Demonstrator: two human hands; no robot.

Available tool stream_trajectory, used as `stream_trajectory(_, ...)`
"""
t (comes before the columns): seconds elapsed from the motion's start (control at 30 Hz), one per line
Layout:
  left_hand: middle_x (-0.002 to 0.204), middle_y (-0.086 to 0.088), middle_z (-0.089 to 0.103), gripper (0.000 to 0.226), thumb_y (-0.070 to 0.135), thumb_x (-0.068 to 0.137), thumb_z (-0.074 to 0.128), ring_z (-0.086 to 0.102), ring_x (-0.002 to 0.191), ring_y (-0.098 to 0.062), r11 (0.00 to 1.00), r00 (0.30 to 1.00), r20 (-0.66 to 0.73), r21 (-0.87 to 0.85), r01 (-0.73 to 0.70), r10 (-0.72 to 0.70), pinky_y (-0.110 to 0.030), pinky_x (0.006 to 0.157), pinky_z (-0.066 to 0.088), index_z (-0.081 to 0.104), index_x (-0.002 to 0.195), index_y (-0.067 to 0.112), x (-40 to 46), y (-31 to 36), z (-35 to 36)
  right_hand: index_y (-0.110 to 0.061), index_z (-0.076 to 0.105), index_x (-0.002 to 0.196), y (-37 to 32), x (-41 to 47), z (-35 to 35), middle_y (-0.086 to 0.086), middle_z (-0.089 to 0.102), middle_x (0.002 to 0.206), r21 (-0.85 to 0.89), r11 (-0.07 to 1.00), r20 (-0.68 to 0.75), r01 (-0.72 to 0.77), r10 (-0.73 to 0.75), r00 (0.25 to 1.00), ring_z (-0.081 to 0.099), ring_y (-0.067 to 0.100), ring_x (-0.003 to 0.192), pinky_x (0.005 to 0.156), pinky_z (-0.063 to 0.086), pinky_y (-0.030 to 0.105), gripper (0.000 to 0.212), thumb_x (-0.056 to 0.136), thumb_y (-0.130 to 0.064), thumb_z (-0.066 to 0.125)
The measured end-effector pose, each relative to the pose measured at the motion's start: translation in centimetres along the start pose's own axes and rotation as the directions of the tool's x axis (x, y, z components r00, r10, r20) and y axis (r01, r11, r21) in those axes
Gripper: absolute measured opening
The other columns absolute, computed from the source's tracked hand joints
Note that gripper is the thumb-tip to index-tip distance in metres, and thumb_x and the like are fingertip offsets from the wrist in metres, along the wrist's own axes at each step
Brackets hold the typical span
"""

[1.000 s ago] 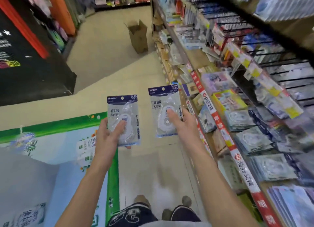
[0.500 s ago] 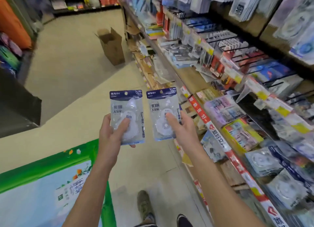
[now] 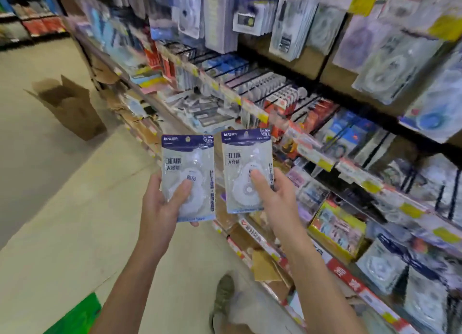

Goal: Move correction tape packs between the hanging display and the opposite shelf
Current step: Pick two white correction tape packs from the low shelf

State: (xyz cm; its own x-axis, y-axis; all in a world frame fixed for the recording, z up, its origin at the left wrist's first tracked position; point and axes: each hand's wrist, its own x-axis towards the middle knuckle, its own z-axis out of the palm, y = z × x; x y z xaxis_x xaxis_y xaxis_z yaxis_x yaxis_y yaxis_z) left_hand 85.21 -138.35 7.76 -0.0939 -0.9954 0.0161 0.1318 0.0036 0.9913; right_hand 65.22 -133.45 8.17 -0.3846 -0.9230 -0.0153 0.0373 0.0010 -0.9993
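Nearest the camera, a shoe [image 3: 223,298] stands on the pale floor [image 3: 62,208], with a green floor graphic [image 3: 75,316] at the lower left. Above it, the left hand [image 3: 160,208] grips one correction tape pack [image 3: 188,176], thumb pressed on the clear blister front and fingers curled behind. Just beside it, not touching, the right hand [image 3: 275,201] pinches a second correction tape pack [image 3: 246,170] the same way; both packs are upright with their dark blue headers on top. Compared with half a second ago, the view has swung toward the shelf [image 3: 350,281], whose red-edged front now fills the right side, and the packs are held slightly higher. Beyond the hands, the hanging display [image 3: 287,96] of blurred packets crowds the hooks. Farther back on the left, an open cardboard box [image 3: 72,108] stands in the aisle.
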Motion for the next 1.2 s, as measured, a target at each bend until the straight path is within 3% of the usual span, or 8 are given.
stream_trajectory(0.17, 0.105, -0.014, 0.072, 0.033, 0.031, 0.084, 0.077, 0.067, 0.086, -0.039, 1.0, 0.986, 0.166, 0.001, -0.017, 0.016, -0.043, 0.067, 0.054, 0.061, 0.109, 0.018, 8.2, 0.3, 3.6, -0.027, 0.066, 0.12, -1.2, 5.7, -2.2, -0.001, 0.074, 0.113, 0.032, 0.998, -0.177, 0.048, -0.042, 0.983, 0.073, 0.02, 0.101, 0.082, 0.061, 0.041, 0.025, 0.097, -0.037, 0.065)
stream_trajectory(0.5, 0.099, 0.018, 0.074, 0.026, 0.018, 0.093, 0.063, 0.071, 0.091, -0.004, 0.989, 0.877, 0.46, -0.01, -0.15, 0.138, -0.018, 0.072, 0.056, 0.057, 0.117, 0.024, 19.2, 3.1, 12.6, -0.019, 0.065, 0.12, -4.9, 11.2, -6.1, 0.005, 0.075, 0.112, 0.021, 0.968, -0.503, 0.249, -0.205, 0.839, 0.073, 0.025, 0.101, 0.084, 0.06, 0.049, 0.024, 0.099, -0.031, 0.063)
stream_trajectory(0.7, 0.114, 0.013, 0.073, 0.053, 0.03, 0.088, 0.073, 0.07, 0.105, -0.009, 0.989, 0.74, 0.659, -0.047, -0.138, 0.135, -0.024, 0.084, 0.058, 0.051, 0.134, 0.013, 22.3, 3.5, 17.1, -0.023, 0.066, 0.114, -5.6, 11.2, -6.7, 0.008, 0.075, 0.108, -0.071, 0.955, -0.657, 0.289, -0.263, 0.707, 0.072, 0.03, 0.099, 0.085, 0.058, 0.056, 0.021, 0.095, -0.033, 0.065)
stream_trajectory(0.8, 0.107, 0.008, 0.076, 0.036, 0.025, 0.086, 0.067, 0.073, 0.097, -0.012, 0.993, 0.65, 0.751, -0.064, -0.097, 0.112, -0.026, 0.076, 0.06, 0.055, 0.12, 0.021, 23.8, 3.7, 18.5, -0.023, 0.066, 0.11, -5.9, 11.1, -6.4, 0.003, 0.075, 0.1, -0.16, 0.94, -0.72, 0.301, -0.319, 0.616, 0.072, 0.02, 0.089, 0.073, 0.06, 0.041, 0.014, 0.099, -0.031, 0.062)
stream_trajectory(0.9, 0.107, 0.007, 0.075, 0.028, 0.032, 0.084, 0.064, 0.073, 0.097, -0.016, 0.993, 0.59, 0.801, -0.046, -0.111, 0.103, -0.027, 0.074, 0.06, 0.057, 0.111, 0.032, 24.9, 4.1, 18.7, -0.01, 0.061, 0.113, -6.6, 11.3, -6.0, -0.009, 0.069, 0.089, -0.192, 0.937, -0.781, 0.291, -0.325, 0.533, 0.064, 0.003, 0.077, 0.065, 0.051, 0.021, 0.042, 0.093, -0.047, 0.067)
stream_trajectory(0.97, 0.111, 0.003, 0.074, 0.029, 0.033, 0.084, 0.064, 0.073, 0.1, -0.02, 0.996, 0.576, 0.813, -0.041, -0.082, 0.081, -0.032, 0.077, 0.062, 0.058, 0.112, 0.032, 26.1, 4.1, 18.3, -0.007, 0.06, 0.119, -7.3, 11.6, -5.6, -0.001, 0.071, 0.099, -0.208, 0.943, -0.814, 0.259, -0.313, 0.489, 0.067, 0.014, 0.088, 0.073, 0.057, 0.034, 0.06, 0.088, -0.059, 0.067)
stream_trajectory(1.03, 0.115, -0.001, 0.073, 0.031, 0.032, 0.084, 0.065, 0.072, 0.103, -0.024, 0.999, 0.559, 0.828, -0.029, -0.043, 0.048, -0.039, 0.082, 0.062, 0.058, 0.114, 0.029, 27.0, 3.9, 17.8, -0.014, 0.065, 0.118, -7.3, 11.8, -5.3, 0.012, 0.073, 0.106, -0.246, 0.929, -0.815, 0.275, -0.352, 0.46, 0.069, 0.027, 0.097, 0.081, 0.057, 0.051, 0.036, 0.096, -0.043, 0.065)
stream_trajectory(1.2, 0.114, 0.001, 0.073, 0.028, 0.038, 0.084, 0.066, 0.071, 0.105, -0.025, 1.0, 0.527, 0.85, 0.025, -0.015, -0.013, -0.054, 0.091, 0.056, 0.062, 0.112, 0.036, 28.2, 3.1, 17.0, -0.024, 0.069, 0.108, -7.9, 11.6, -4.1, 0.009, 0.073, 0.1, -0.262, 0.914, -0.837, 0.31, -0.375, 0.399, 0.069, 0.027, 0.092, 0.08, 0.056, 0.047, 0.012, 0.1, -0.027, 0.061)
